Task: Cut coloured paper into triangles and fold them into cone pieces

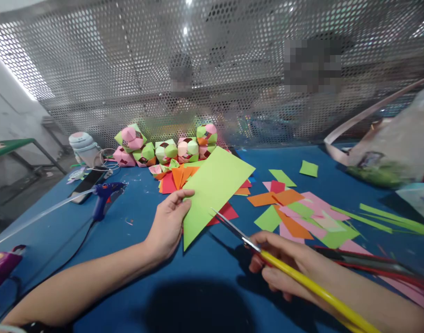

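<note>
My left hand [170, 219] pinches the left edge of a light green paper sheet [217, 180], thumb on top, and holds it tilted above the blue table. My right hand [281, 259] is closed on scissors [238, 231] with yellow handles. The scissor blades look nearly closed, and their tip points at the lower part of the sheet; whether it touches the paper cannot be told. Beneath and behind the sheet lie red and orange paper pieces [177, 178], partly hidden by it.
Folded paper balls [165, 150] line the perforated metal screen [128, 69]. At left are a blue glue gun [102, 199], phone [87, 185] and bottle [84, 148]. Paper scraps [295, 208] and a plastic bag [399, 138] lie right. People show dimly behind the screen.
</note>
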A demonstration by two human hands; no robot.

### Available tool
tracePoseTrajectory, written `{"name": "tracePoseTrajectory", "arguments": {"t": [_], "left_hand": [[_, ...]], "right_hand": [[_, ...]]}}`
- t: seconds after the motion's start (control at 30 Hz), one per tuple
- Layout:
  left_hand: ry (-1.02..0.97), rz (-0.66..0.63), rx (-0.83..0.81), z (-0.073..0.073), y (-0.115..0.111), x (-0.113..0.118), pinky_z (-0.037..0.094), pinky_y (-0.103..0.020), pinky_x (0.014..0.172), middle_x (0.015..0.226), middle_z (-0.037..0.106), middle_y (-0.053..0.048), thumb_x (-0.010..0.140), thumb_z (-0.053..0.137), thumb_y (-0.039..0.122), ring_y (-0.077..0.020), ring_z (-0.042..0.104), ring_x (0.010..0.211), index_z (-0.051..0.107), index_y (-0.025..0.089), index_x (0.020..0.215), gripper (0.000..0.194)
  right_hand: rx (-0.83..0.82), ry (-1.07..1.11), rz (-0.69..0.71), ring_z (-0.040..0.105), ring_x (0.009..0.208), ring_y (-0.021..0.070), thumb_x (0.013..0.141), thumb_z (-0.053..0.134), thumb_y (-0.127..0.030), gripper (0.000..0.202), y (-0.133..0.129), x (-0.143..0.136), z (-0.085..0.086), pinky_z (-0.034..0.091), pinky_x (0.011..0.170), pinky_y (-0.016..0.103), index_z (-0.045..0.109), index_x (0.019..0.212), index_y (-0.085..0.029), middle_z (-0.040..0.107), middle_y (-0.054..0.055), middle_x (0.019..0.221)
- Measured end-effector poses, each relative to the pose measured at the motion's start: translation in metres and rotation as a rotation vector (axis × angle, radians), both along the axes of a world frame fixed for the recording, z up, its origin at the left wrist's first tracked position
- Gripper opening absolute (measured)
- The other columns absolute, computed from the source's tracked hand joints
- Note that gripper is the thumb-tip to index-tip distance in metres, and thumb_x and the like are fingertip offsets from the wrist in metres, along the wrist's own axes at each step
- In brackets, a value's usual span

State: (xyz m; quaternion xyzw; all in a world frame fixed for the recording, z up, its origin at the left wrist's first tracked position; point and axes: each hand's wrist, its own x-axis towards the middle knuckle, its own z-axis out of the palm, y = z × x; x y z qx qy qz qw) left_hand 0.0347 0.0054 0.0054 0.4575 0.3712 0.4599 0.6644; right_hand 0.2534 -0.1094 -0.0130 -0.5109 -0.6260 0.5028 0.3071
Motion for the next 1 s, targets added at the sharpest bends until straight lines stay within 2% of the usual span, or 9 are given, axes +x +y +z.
{"name": "tracePoseTrajectory", "arguments": {"t": [0.13,0.23,0.33,0.53,0.77,1.0], "left_hand": [[-0.001,-0.057,0.007,0.001,-0.004,-0.001,0.05,-0.026,0.078,0.096,0.067,-0.002,0.072,0.07,0.018,-0.0146,0.064,0.087,0.058,0.02,0.111,0.04],[0.0,-0.063,0.042,0.0,-0.007,-0.002,0.049,-0.028,0.087,0.108,0.065,-0.005,0.071,0.071,0.015,-0.0177,0.061,0.103,0.057,0.019,0.111,0.043],[-0.005,-0.092,0.056,-0.003,-0.01,-0.003,0.048,-0.03,0.092,0.116,0.062,-0.006,0.072,0.07,0.013,-0.0195,0.058,0.111,0.056,0.019,0.113,0.044],[-0.09,-0.185,0.034,-0.007,-0.016,-0.003,0.049,-0.029,0.09,0.114,0.065,-0.007,0.075,0.069,0.012,-0.0189,0.061,0.108,0.054,0.021,0.116,0.044],[-0.122,-0.198,0.028,-0.007,-0.02,-0.002,0.052,-0.026,0.084,0.109,0.068,-0.006,0.074,0.071,0.01,-0.0176,0.065,0.101,0.055,0.02,0.114,0.044],[-0.121,-0.178,0.068,-0.006,-0.02,-0.001,0.053,-0.025,0.084,0.117,0.063,-0.007,0.074,0.07,0.008,-0.0182,0.063,0.104,0.054,0.021,0.114,0.045]], "right_hand": [[-0.106,0.033,-0.043,0.048,0.058,0.0108,0.08,0.061,-0.053,0.04,0.001,-0.01,0.004,0.039,0.046,0.023,0.05,0.106,-0.025,0.058,0.003,0.087],[-0.13,0.066,-0.059,0.042,0.055,0.0084,0.079,0.059,-0.057,0.044,0.001,-0.013,0.002,0.034,0.045,0.022,0.046,0.107,-0.025,0.056,0.002,0.086],[-0.135,0.089,-0.059,0.039,0.054,0.0076,0.082,0.055,-0.059,0.044,0.0,-0.015,0.002,0.032,0.046,0.023,0.044,0.107,-0.024,0.055,0.002,0.086],[-0.157,0.128,-0.032,0.036,0.055,0.008,0.081,0.053,-0.062,0.046,-0.003,-0.017,0.007,0.029,0.047,0.023,0.043,0.104,-0.023,0.055,0.002,0.085],[-0.162,0.163,-0.024,0.033,0.054,0.0076,0.081,0.053,-0.063,0.047,-0.004,-0.019,0.009,0.025,0.046,0.024,0.043,0.103,-0.023,0.054,0.002,0.086],[-0.142,0.218,-0.083,0.046,0.066,0.0119,0.079,0.058,-0.061,0.045,-0.005,-0.022,0.011,0.038,0.058,0.025,0.049,0.099,-0.022,0.054,0.001,0.081]]}}
